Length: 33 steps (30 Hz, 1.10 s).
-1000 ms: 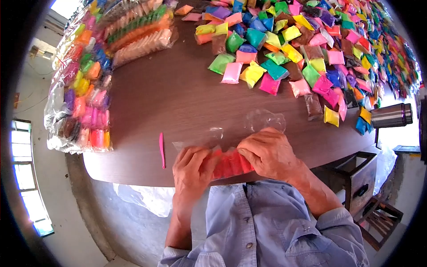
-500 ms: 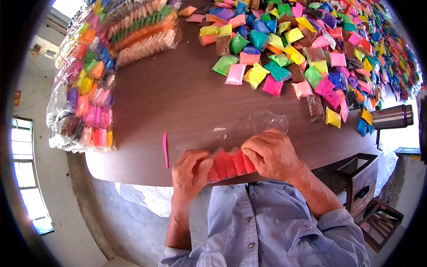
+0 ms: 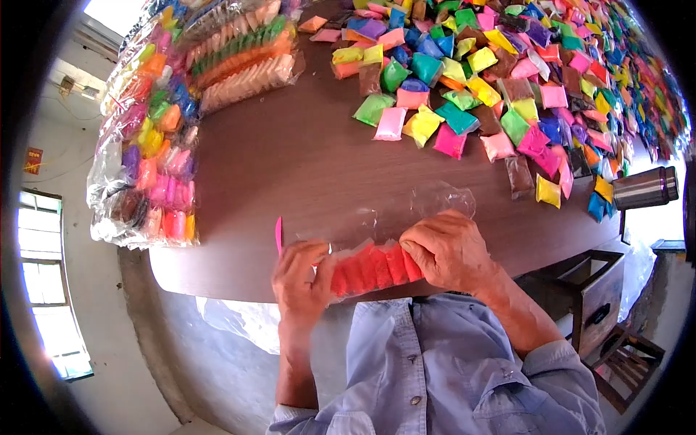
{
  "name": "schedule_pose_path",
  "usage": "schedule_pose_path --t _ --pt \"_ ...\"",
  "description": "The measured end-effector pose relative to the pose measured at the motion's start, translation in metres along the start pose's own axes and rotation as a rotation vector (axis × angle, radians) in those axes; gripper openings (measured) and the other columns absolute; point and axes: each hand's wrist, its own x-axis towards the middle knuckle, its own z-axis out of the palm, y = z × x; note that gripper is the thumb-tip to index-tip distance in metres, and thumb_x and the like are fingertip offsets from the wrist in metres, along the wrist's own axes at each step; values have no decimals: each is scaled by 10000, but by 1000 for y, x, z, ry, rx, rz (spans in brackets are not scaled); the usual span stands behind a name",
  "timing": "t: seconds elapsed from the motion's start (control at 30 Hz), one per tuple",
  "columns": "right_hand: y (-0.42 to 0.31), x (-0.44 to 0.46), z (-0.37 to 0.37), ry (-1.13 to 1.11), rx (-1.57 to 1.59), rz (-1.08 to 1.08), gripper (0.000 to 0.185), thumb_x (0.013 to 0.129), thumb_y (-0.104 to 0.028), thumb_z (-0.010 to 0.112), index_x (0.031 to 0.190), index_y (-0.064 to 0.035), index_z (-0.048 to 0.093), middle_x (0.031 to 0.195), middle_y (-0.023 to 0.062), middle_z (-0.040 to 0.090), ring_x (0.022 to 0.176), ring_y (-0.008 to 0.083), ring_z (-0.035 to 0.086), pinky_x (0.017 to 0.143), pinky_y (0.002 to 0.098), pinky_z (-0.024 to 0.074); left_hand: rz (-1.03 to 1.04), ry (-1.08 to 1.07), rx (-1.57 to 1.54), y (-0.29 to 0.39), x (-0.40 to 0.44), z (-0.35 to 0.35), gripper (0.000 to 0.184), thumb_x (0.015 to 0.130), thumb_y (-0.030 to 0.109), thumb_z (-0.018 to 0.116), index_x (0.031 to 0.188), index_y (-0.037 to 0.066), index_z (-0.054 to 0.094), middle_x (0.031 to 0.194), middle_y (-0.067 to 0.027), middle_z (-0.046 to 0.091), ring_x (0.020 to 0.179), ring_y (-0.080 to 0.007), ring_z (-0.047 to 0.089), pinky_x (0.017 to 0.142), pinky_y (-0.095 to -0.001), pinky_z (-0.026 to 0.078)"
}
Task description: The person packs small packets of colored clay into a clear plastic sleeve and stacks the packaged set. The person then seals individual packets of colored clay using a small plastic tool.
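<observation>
A clear plastic bag with a row of several red packets lies across the table's near edge, between my two hands. My left hand is curled round the bag's left end, thumb and fingers on either side; it is slightly blurred. At the other end, my right hand pinches the plastic between thumb and bent fingers. Loose clear film spreads from the bag beyond my right hand. A pink plastic knife lies just past my left hand, its lower part hidden behind the fingers.
Many small coloured packets are heaped at the back right of the brown table. Filled clear bags stand along the left, with rows of packets behind. A metal flask lies at the right edge. A wooden stool stands below.
My left hand has shifted slightly outward and up along the bag's left end, and more of the red row shows. It now covers the knife's lower part. The whole view has shifted slightly right.
</observation>
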Motion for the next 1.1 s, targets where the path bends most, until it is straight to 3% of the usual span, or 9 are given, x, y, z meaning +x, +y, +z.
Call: schedule_pose_path --t 0.1,0.23,0.3,0.33,0.4,0.5,0.63,0.83,1.1 --pt "1 -1 0 0 -25 -14 66 916 -140 768 932 -94 724 882 54 753 795 308 725 759 430 550 169 3 318 2 26 -10 270 845 66 842 1101 18 774 1187 -134 772 1126 -351 720 1016 -468 563" --pt "-2 -2 -2 22 -34 11 90 882 -135 803 918 -91 734 1027 63 763 926 306 737 847 430 565 59 -68 309 11 51 4 314 840 102 855 1129 13 773 1187 -144 772 1126 -353 714 1009 -467 562" --pt "1 -3 -1 78 -102 -5 264 847 -161 847 1087 -102 752 1325 104 695 1252 327 659 1039 483 518 45 -263 334 -3 56 7 276 840 82 847 1101 16 786 1108 -149 779 1043 -346 729 930 -432 578" --pt "-1 -2 -1 83 -105 -1 264 847 -161 847 1087 -102 752 1325 104 695 1252 327 659 1039 483 518 51 -266 334 -5 57 7 276 840 82 847 1101 16 786 1108 -149 779 1043 -346 729 930 -432 578" --pt "-7 0 -3 115 -145 88 535 816 -199 883 1311 -113 698 1536 132 554 1497 347 465 1209 560 369 -37 -346 220 -8 58 6 188 840 48 833 1023 18 800 1006 -140 778 939 -326 738 846 -399 579" --pt "-8 3 -3 93 -196 94 672 854 -281 861 1452 -103 611 1587 180 499 1537 360 402 1235 589 301 11 -293 219 -2 55 0 122 840 6 815 960 19 807 937 -126 768 869 -311 736 789 -376 576" --pt "-10 7 -3 49 -251 112 637 848 -299 866 1411 -99 644 1514 161 570 1512 345 437 1258 601 235 55 -287 175 0 42 -8 118 841 -7 811 957 14 805 933 -122 765 872 -303 733 790 -375 585" --pt "-3 1 4 110 -281 43 317 762 -232 913 1037 -147 782 1050 10 701 1260 237 638 1292 572 191 92 -237 163 5 28 -13 121 861 -33 795 974 6 809 950 -119 762 896 -291 732 801 -388 598" --pt "-1 -7 6 171 -304 -70 81 814 -172 771 890 -184 746 939 -23 622 1034 180 655 1183 506 336 272 -145 291 9 10 -14 215 797 -58 777 992 26 809 983 -103 748 932 -302 724 819 -416 607"
